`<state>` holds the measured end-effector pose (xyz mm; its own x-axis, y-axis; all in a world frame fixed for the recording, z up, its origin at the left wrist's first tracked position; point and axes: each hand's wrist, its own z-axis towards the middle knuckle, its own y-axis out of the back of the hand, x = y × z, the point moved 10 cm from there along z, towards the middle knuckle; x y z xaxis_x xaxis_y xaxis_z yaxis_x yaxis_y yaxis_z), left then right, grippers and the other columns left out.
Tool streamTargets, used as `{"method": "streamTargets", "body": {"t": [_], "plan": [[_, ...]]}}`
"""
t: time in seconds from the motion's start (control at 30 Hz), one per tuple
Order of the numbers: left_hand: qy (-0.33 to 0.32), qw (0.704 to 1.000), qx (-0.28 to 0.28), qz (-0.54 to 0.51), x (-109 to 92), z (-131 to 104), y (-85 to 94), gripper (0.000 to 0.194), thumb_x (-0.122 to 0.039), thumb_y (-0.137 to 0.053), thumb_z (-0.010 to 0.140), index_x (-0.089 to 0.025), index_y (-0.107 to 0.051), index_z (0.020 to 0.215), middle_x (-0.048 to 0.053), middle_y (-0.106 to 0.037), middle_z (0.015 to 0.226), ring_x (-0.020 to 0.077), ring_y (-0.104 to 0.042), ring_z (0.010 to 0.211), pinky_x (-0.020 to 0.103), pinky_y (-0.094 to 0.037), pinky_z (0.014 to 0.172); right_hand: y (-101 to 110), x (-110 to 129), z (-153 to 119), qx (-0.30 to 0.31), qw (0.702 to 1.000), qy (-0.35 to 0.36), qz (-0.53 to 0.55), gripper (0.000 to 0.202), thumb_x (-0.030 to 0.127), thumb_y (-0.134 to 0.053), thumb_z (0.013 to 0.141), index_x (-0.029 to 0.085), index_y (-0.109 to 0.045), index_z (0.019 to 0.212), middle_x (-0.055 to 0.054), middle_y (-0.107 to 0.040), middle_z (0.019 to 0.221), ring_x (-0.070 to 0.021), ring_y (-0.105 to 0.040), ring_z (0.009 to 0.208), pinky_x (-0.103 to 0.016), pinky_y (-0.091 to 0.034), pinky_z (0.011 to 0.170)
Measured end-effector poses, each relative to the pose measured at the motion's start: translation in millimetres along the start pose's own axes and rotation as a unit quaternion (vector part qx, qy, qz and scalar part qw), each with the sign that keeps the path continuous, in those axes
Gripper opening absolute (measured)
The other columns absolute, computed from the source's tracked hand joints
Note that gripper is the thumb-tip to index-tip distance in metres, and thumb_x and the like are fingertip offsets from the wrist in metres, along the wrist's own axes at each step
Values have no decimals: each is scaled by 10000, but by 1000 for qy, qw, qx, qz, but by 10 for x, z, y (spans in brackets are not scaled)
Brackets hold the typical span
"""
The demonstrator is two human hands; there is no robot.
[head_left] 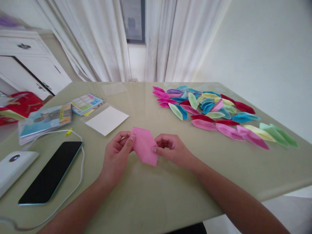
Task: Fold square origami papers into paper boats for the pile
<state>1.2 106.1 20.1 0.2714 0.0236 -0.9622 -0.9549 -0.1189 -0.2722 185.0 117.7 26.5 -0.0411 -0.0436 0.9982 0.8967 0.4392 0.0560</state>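
A piece of pink folded paper [145, 146] with cut-looking corners is held above the near middle of the table. My left hand [119, 150] pinches its left edge, thumb on the front face. On the opposite side, my right hand [172, 148] grips the right edge between thumb and curled fingers. The fingertips behind the sheet are hidden. To the right lie many folded paper pieces [206, 124], pointed at both ends, in pink, red, blue, green, yellow and purple, spread in overlapping rows.
Left of my hands are a white sheet of paper [107, 121], a black-screened phone [52, 172], a white cable [81, 169] and a white device [17, 167]. Farther back lie a blue booklet [46, 120] and a printed card [87, 103]. Curtains [97, 42] hang behind the table [185, 198].
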Motion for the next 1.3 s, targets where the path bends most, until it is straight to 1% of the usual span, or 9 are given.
{"method": "streamTargets", "body": {"t": [0.23,0.4,0.5,0.57,0.73,0.87,1.03,1.17,1.3], "plan": [[58,998,-1,19,145,64,54,412,-451,-893,815,-158,-737,1058,39,-811,859,150,-739,744,228,-601,676,390,-40,42,-126,991,18,43,361,428,-867,840,176,-759,1075,-47,-756,920,-152,-685,775,-256,-536,667],[47,998,-30,-8,151,89,143,383,-449,-914,794,-176,-722,983,11,-795,866,133,-727,758,226,-625,714,338,-96,86,-84,995,-5,54,375,448,-918,777,164,-781,979,-32,-755,848,-161,-691,764,-265,-534,684],[52,999,4,5,155,112,91,372,-445,-889,829,-178,-736,1040,17,-788,916,135,-722,813,216,-633,722,362,-69,80,-89,996,4,5,338,470,-880,824,150,-785,877,-22,-729,782,-132,-635,691,-241,-472,623],[56,998,19,18,160,120,71,370,-440,-884,839,-178,-742,1058,14,-782,919,123,-707,810,188,-625,702,366,-49,73,-89,996,10,-1,356,498,-845,859,155,-784,934,-28,-740,826,-135,-642,716,-243,-472,638],[80,996,19,16,204,106,77,382,-485,-894,814,-183,-712,960,-10,-753,835,110,-671,724,190,-631,655,273,-62,65,-51,998,-2,-24,394,542,-791,903,157,-727,854,1,-677,731,-130,-607,670,-239,-447,617],[80,993,49,77,181,105,39,405,-544,-859,832,-166,-755,934,12,-730,778,136,-665,710,228,-644,661,341,-38,52,-100,991,13,-88,431,534,-726,957,165,-662,742,29,-577,645,-108,-501,597,-238,-359,565],[94,982,108,121,159,84,-67,430,-554,-878,792,-180,-807,990,62,-780,820,199,-732,743,278,-649,655,455,6,28,-162,986,35,-27,458,600,-768,890,177,-662,749,27,-547,644,-118,-472,594,-251,-349,559],[175,955,198,134,337,-48,-242,404,-530,-946,687,-190,-822,867,72,-792,739,249,-772,674,339,-654,638,454,-10,40,-142,989,26,38,492,623,-816,834,175,-643,726,38,-510,633,-106,-417,585,-250,-319,551],[170,955,205,129,358,-106,-287,374,-551,-909,739,-199,-819,824,70,-792,715,256,-792,699,349,-661,675,359,-31,43,-82,996,5,20,534,654,-705,926,164,-645,722,36,-435,639,-107,-381,601,-256,-278,553]]}}
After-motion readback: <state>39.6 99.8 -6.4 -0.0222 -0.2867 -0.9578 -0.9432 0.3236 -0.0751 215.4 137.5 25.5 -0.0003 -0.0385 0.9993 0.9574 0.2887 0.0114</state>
